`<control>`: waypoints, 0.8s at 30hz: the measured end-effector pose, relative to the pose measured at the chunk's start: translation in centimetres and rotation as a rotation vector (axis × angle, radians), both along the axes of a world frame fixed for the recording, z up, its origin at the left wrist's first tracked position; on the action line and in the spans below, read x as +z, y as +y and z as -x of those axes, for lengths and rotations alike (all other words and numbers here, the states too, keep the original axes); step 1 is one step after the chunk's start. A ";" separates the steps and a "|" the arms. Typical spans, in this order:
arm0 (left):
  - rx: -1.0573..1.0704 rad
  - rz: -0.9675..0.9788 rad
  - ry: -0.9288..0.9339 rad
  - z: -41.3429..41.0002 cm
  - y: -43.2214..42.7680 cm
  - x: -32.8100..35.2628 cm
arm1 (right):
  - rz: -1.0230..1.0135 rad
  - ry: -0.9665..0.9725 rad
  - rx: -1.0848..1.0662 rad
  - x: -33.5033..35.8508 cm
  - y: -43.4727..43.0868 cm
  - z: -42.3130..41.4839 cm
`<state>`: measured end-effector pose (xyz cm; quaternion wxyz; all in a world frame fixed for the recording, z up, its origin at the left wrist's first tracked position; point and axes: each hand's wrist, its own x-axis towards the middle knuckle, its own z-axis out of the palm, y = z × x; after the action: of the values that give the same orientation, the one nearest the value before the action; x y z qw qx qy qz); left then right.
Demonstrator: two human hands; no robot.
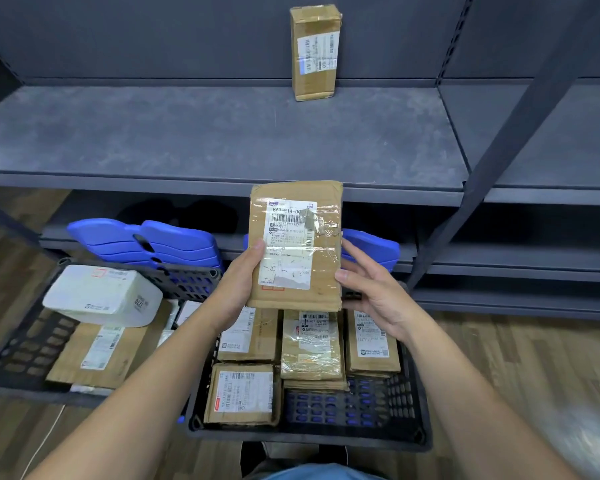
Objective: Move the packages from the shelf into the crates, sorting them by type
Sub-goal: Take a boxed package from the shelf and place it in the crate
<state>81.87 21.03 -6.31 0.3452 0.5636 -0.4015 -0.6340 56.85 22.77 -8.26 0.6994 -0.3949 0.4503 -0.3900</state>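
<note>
Brown cardboard package, taped and with a white printed label facing the camera, is held upright in the air above the far side of the black crate. It is gripped by the left hand: the thumb is laid on the front face beside the label, and the fingers are hidden behind the package. The right hand is kept apart, with its fingers straight and spread and the fingertips at the package's right edge. Whether they actually touch it cannot be told.

Inside the black crate, four labelled flat packages are seen lying label-up: three in a row along the far side and one at the near left corner. The mesh floor is visible at the near right corner.

To the left of the black crate, a second crate is noted. A white package rests in it on top of a flat brown parcel.

Behind the black crate, stacked blue plastic pieces are seen on a low shelf level.

Above and behind the black crate, the grey shelf board carries one tall cardboard box, standing upright against the back panel.

A wood-pattern floor is seen to the right of the black crate.
</note>
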 end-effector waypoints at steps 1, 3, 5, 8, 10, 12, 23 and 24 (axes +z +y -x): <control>0.005 -0.009 -0.007 -0.1 0.0 -0.3 | -0.003 0.005 -0.001 -0.2 0.0 -0.1; 0.026 -0.029 -0.022 -0.4 0.1 -0.8 | -0.013 0.011 -0.006 -0.6 0.2 -0.4; 0.045 -0.054 -0.020 -0.6 0.2 -1.3 | -0.030 0.015 -0.005 -1.0 0.3 -0.6; 0.050 -0.083 -0.021 -0.9 0.4 -2.3 | -0.034 0.028 0.001 -1.5 0.7 -1.1; 0.027 -0.088 -0.022 -0.8 0.4 -2.8 | -0.041 0.036 -0.004 -1.6 0.8 -1.3; 0.001 -0.082 -0.031 -0.6 0.5 -3.2 | -0.049 0.037 -0.007 -1.8 0.9 -1.2; -0.088 -0.156 -0.053 3.8 1.9 -6.9 | -0.195 0.080 -0.097 -4.5 2.5 2.2; -0.097 -0.166 -0.070 4.3 2.1 -7.7 | -0.218 0.086 -0.120 -5.0 2.8 2.6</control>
<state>77.55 23.13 -14.03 0.2520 0.5919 -0.3865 -0.6609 54.29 25.57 -13.31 0.6936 -0.3054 0.5424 -0.3626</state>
